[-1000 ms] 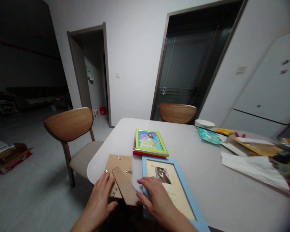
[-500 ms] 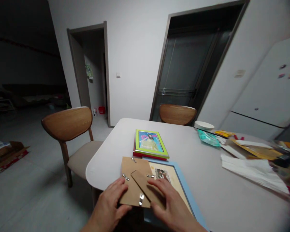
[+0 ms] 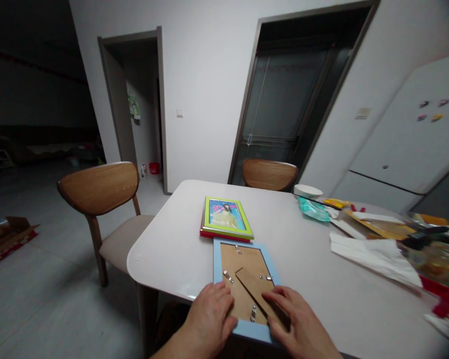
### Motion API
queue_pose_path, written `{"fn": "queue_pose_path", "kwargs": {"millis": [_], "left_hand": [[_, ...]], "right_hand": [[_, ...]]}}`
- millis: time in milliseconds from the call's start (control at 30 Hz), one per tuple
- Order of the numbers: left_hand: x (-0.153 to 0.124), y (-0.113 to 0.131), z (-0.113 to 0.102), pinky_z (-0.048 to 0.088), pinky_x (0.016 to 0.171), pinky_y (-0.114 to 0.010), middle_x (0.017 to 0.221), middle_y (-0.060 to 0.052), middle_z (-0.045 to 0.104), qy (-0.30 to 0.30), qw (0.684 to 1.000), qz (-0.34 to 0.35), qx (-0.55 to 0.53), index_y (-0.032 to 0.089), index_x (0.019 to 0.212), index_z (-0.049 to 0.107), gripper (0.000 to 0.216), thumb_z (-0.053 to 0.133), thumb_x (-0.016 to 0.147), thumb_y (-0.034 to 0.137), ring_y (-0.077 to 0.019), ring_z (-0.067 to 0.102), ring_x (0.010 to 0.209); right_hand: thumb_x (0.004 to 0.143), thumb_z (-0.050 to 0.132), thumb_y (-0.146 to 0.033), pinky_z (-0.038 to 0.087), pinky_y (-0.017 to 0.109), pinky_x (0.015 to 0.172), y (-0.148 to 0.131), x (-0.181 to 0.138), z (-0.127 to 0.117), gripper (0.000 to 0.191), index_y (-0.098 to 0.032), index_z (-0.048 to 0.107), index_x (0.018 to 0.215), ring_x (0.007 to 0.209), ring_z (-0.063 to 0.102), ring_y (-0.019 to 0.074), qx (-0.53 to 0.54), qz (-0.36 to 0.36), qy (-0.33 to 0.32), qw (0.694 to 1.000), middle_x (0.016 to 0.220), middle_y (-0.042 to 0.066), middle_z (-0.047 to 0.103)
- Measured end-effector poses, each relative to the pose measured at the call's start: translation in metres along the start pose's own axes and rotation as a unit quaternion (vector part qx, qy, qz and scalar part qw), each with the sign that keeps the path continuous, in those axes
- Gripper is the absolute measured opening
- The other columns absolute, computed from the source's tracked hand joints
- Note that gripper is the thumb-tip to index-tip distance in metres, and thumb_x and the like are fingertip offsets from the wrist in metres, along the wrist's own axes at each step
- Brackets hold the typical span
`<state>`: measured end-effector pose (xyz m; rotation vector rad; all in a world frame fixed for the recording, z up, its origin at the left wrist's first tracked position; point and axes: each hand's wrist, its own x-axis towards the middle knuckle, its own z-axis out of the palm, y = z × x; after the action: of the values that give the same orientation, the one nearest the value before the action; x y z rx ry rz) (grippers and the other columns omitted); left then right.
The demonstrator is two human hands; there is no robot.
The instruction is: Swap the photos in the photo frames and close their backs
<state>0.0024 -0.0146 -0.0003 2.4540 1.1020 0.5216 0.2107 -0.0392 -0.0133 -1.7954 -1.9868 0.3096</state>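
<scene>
Pressing flat with left hand (image 3: 209, 319) and right hand (image 3: 301, 326), fingers spread, gripping nothing, on backing board (image 3: 245, 284) inside blue frame (image 3: 217, 259) at table's six o'clock edge; risking tilting, jamming.

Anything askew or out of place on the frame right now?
Nothing stands out. The backing board sits squarely inside the blue frame, both hands (left, right) pressing its near edge. Its stand lies diagonally.

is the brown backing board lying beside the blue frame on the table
No, the backing board sits inside the blue frame, under both hands.
</scene>
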Motion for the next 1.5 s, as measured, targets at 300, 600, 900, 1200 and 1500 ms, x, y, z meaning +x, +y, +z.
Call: {"fn": "queue_pose_path", "kwargs": {"millis": [300, 600, 900, 1200, 1500], "left_hand": [[-0.007, -0.007, 0.005, 0.02, 0.1, -0.043, 0.126, -0.007, 0.041, -0.024, 1.0, 0.008, 0.009, 0.018, 0.097, 0.05, 0.038, 0.064, 0.063, 0.03, -0.0226, 0.03, 0.119], [-0.006, -0.013, 0.011, 0.028, 0.098, -0.038, 0.124, -0.01, 0.044, -0.004, 1.0, 0.011, -0.005, 0.016, 0.09, 0.052, 0.034, 0.065, 0.061, 0.027, -0.0231, 0.033, 0.118], [-0.005, -0.008, 0.009, 0.028, 0.098, -0.033, 0.123, -0.011, 0.045, 0.004, 1.0, -0.013, -0.003, 0.014, 0.09, 0.055, 0.037, 0.067, 0.059, 0.03, -0.0214, 0.034, 0.117], [-0.004, -0.009, 0.008, 0.029, 0.097, -0.033, 0.123, -0.01, 0.045, -0.007, 1.0, -0.017, -0.007, 0.015, 0.092, 0.055, 0.041, 0.067, 0.059, 0.035, -0.022, 0.034, 0.117], [-0.003, -0.009, 0.007, 0.028, 0.099, -0.03, 0.124, -0.011, 0.043, -0.022, 1.0, -0.017, -0.01, 0.013, 0.096, 0.054, 0.047, 0.07, 0.056, 0.031, -0.0212, 0.032, 0.118]], "right_hand": [[0.074, 0.041, -0.029, 0.038, 0.035, 0.082, 0.003, 0.009, 0.004, 0.031, -0.018, 0.059, 0.097, 0.093, 0.047, 0.0219, -0.051, -0.021, 0.057, 0.997, 0.1, 0.01, 0.054], [0.075, 0.038, -0.02, 0.039, 0.029, 0.076, 0.015, 0.041, 0.006, 0.025, -0.016, 0.063, 0.079, 0.081, 0.049, 0.0188, -0.082, 0.025, 0.071, 0.994, 0.08, 0.008, 0.056], [0.075, 0.037, -0.019, 0.038, 0.027, 0.073, 0.021, 0.043, 0.005, 0.026, -0.014, 0.062, 0.07, 0.078, 0.049, 0.0167, -0.083, 0.008, 0.048, 0.995, 0.079, 0.007, 0.054], [0.078, 0.035, -0.024, 0.036, 0.026, 0.079, 0.007, 0.058, 0.003, 0.033, -0.011, 0.06, 0.095, 0.086, 0.05, 0.0178, -0.094, -0.011, 0.052, 0.994, 0.088, 0.009, 0.058], [0.077, 0.041, -0.025, 0.035, 0.023, 0.069, -0.013, 0.126, 0.038, 0.024, -0.017, 0.064, 0.073, 0.077, 0.054, 0.0162, -0.106, 0.029, 0.063, 0.992, 0.079, 0.008, 0.062]]}}
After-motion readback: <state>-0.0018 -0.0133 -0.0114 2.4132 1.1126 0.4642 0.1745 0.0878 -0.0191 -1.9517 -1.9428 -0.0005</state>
